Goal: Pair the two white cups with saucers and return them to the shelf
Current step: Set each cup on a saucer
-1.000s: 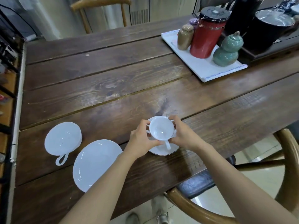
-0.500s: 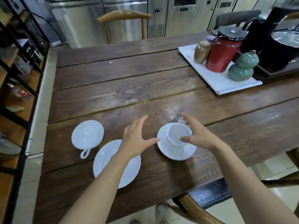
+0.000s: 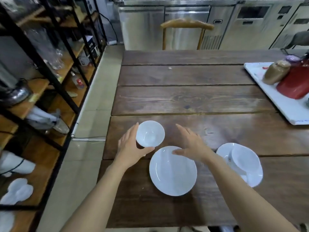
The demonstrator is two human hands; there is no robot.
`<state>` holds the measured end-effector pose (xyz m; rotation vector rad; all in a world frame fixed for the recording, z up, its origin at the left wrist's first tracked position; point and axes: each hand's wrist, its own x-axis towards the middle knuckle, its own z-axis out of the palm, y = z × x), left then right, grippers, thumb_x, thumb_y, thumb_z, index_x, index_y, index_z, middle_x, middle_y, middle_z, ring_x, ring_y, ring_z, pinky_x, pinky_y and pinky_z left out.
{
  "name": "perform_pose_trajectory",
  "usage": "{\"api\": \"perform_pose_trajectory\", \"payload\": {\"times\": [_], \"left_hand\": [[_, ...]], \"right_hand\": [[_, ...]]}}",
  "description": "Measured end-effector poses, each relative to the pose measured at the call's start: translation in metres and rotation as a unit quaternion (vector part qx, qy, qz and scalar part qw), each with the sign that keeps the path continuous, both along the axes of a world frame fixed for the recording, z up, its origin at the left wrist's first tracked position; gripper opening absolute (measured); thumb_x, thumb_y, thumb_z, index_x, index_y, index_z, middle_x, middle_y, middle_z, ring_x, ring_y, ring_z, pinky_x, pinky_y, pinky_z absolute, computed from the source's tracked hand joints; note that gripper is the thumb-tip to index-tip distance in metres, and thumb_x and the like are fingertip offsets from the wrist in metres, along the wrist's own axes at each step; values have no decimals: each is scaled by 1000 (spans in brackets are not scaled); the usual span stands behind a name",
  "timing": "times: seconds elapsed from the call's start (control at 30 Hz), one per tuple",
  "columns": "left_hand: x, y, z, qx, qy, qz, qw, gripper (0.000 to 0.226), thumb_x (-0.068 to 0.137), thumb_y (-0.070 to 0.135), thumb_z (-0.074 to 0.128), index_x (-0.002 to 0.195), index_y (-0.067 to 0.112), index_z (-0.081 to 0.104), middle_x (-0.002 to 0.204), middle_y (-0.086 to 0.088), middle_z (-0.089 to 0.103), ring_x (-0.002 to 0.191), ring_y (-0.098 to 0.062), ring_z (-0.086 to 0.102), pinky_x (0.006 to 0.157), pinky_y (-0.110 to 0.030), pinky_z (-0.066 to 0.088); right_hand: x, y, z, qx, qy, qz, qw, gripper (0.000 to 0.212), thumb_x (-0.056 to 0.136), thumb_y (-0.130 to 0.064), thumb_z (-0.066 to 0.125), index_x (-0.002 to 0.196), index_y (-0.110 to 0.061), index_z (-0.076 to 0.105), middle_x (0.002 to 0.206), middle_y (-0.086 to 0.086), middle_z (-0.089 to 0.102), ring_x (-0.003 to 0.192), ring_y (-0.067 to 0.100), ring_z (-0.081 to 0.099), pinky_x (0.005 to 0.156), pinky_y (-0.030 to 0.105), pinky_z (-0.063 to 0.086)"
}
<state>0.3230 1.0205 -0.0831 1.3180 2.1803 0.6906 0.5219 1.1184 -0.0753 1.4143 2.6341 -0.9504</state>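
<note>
A white cup stands near the table's left edge, and my left hand wraps it, fingers on its left side and thumb at its front. Just right of it an empty white saucer lies flat. My right hand hovers open with spread fingers over that saucer's far rim, holding nothing. Further right the other white cup sits on its saucer, apart from both hands. The cup's handle under my left hand is hidden.
A black-framed shelf with wooden boards stands left of the table across a strip of tiled floor, with white dishes on a low board. A white tray with a red canister sits far right. A wooden chair stands behind the table.
Both hands left the paired cup and saucer and moved left. My left hand closed around the second cup, my right hand came over the empty saucer, and the view swung toward the shelf.
</note>
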Motion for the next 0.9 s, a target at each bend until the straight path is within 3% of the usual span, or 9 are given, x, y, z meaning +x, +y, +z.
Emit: {"api": "perform_pose_trajectory", "payload": {"times": [0.13, 0.23, 0.3, 0.37, 0.43, 0.53, 0.73, 0.83, 0.9], "left_hand": [[-17, 1, -13, -44, -85, 21, 995, 108, 70, 42, 78, 150, 34, 5, 160, 4, 14, 146, -25, 13, 115, -53, 15], [-23, 3, -19, -24, -218, 22, 975, 115, 69, 30, 82, 148, 39, 0, 159, 8, 19, 146, -20, 16, 115, -50, 18], [-22, 5, -22, -16, -297, 27, 954, 115, 69, 20, 82, 149, 38, 0, 156, 8, 24, 145, -16, 20, 115, -44, 21], [-20, 8, -26, -14, -339, 28, 940, 110, 68, 16, 82, 148, 38, 10, 152, 8, 32, 142, -16, 27, 113, -40, 27], [-19, 10, -29, -3, -357, 30, 934, 99, 67, 13, 81, 144, 37, 24, 143, 10, 40, 136, -16, 34, 110, -39, 34], [-18, 12, -27, 6, -355, 16, 935, 90, 68, 10, 80, 139, 34, 30, 135, 10, 43, 129, -15, 40, 102, -34, 39], [-5, 10, -19, 15, -336, -22, 942, 84, 70, 10, 79, 135, 33, 29, 131, 9, 43, 124, -14, 42, 97, -32, 42], [6, 5, -15, 23, -330, -50, 942, 81, 70, 13, 80, 128, 40, 29, 126, 15, 42, 121, -11, 42, 95, -30, 42], [16, 0, -11, 27, -319, -68, 945, 82, 70, 16, 80, 127, 41, 27, 125, 18, 40, 120, -8, 40, 95, -30, 41]], "right_hand": [[-39, -4, -5, -68, 40, -18, 997, 96, 78, -26, 74, 149, -24, 9, 155, 2, 26, 142, 24, 25, 117, 51, 18], [-57, -5, -9, -114, 118, -17, 986, 88, 67, -15, 78, 135, -35, 25, 135, -8, 42, 128, 19, 39, 109, 53, 33], [-64, -3, -14, -143, 146, -25, 979, 85, 65, -8, 79, 128, -35, 27, 124, -11, 42, 117, 13, 43, 96, 31, 47], [-68, -4, -11, -156, 171, -34, 972, 82, 68, -2, 78, 125, -30, 27, 118, -9, 40, 110, 8, 44, 73, 5, 44], [-68, -5, -7, -144, 195, -37, 969, 70, 69, 3, 76, 111, -33, 35, 107, -12, 42, 103, -3, 48, 65, -2, 41], [-67, -9, 1, -130, 229, -15, 965, 62, 68, 14, 73, 86, -35, 39, 90, -18, 40, 84, -27, 46, 64, -7, 39], [-52, -19, 4, -132, 265, -38, 954, 67, 67, 3, 79, 99, -40, 37, 103, -26, 37, 100, -10, 48, 68, -5, 40], [-34, -28, 8, -121, 291, -46, 948, 64, 68, 8, 77, 91, -39, 39, 97, -24, 41, 87, -29, 46, 67, -7, 38], [-23, -35, 7, -109, 295, -51, 948, 68, 68, -1, 80, 97, -43, 36, 104, -27, 38, 95, -28, 43, 72, -7, 38]]}}
